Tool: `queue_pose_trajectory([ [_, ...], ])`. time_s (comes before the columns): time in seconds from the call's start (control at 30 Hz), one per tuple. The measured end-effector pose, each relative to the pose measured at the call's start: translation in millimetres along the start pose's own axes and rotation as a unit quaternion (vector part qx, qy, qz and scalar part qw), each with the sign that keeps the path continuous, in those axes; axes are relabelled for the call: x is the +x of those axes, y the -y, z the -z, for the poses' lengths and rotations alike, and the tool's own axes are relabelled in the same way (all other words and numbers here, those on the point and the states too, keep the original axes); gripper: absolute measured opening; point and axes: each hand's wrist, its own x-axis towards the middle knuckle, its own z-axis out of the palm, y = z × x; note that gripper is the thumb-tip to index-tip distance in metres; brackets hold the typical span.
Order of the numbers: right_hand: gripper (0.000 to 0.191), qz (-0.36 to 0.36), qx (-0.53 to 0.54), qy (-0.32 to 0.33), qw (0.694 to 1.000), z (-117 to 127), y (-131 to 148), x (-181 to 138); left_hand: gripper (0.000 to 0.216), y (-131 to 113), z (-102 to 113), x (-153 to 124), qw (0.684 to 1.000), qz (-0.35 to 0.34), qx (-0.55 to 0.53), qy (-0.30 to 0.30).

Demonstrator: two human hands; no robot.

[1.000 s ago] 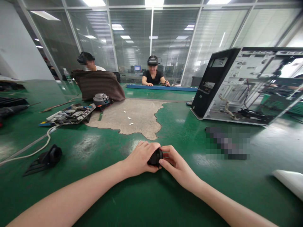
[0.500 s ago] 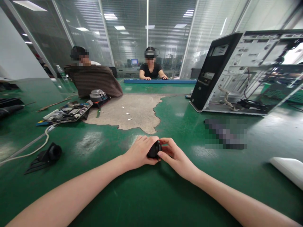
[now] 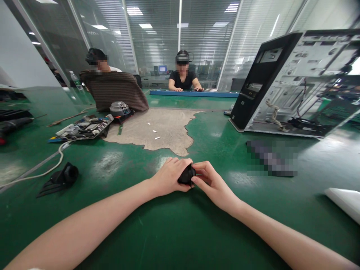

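Note:
Just above the green tabletop, a small black object (image 3: 185, 175) sits between my two hands; its kind is hard to make out, though it has a rounded body and a rim on its right side. My left hand (image 3: 169, 175) wraps round the body from the left and above. From the right, the fingers and thumb of my right hand (image 3: 210, 183) close on the object's rimmed end. My palms and the underside of the object are hidden.
Left lie a black funnel-shaped part (image 3: 60, 178), a white cable (image 3: 56, 163) and a circuit board (image 3: 84, 128). An opened computer case (image 3: 270, 86) stands at the right, near a blurred dark strip (image 3: 271, 159) and a white object (image 3: 344, 202). Two people sit across the table (image 3: 180, 240).
The view has shifted slightly, so most things appear a little further right. Both hands keep hold of the black object, with only a slight change in the right fingers.

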Motion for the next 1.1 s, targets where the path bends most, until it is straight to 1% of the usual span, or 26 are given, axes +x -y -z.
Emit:
queue_pose_trajectory([
  [0.1,0.021,-0.017,-0.004,0.009,1.000,1.6,0.9,0.9,0.057,0.5,-0.4,-0.3,1.000,0.007,-0.004,0.008],
  [0.27,0.020,0.033,-0.001,0.040,0.999,4.6,0.5,-1.2,0.059,1.1,-1.0,-0.5,1.000,0.003,0.006,0.008],
  [0.37,0.016,0.018,0.013,0.055,0.998,4.7,1.2,-1.2,0.058,0.3,-0.7,-0.2,1.000,-0.001,0.010,0.004],
  [0.43,0.012,0.004,0.017,0.043,0.999,4.1,1.5,-0.1,0.057,-0.1,-0.5,0.0,1.000,-0.003,0.008,0.003],
  [0.5,0.012,-0.004,0.017,0.028,0.999,3.3,1.3,1.2,0.056,-0.2,-0.5,0.1,1.000,-0.005,0.007,0.002],
  [0.6,0.020,-0.018,0.009,0.014,1.000,2.9,0.5,2.3,0.057,-0.2,-0.5,0.0,1.000,-0.004,0.003,0.001],
  [0.67,0.024,-0.025,0.004,0.018,1.000,3.5,0.1,2.1,0.057,-0.3,-0.6,-0.1,1.000,0.001,-0.001,0.003],
  [0.73,0.023,-0.017,0.009,0.036,0.999,4.8,0.0,0.9,0.056,-0.4,-0.7,-0.1,1.000,0.004,-0.003,0.003],
  [0.87,0.024,0.026,0.022,0.059,0.998,6.8,0.2,-2.9,0.056,-0.3,-1.1,-0.5,1.000,-0.002,0.003,0.005],
  [1.0,0.017,0.025,-0.003,0.029,0.999,6.4,-1.3,-2.9,0.056,-1.0,-0.8,-0.9,1.000,-0.001,0.003,0.004],
  [1.1,0.016,0.006,0.013,0.013,1.000,4.9,-2.0,0.1,0.054,-2.1,-0.5,-0.9,1.000,0.005,0.001,0.001],
])
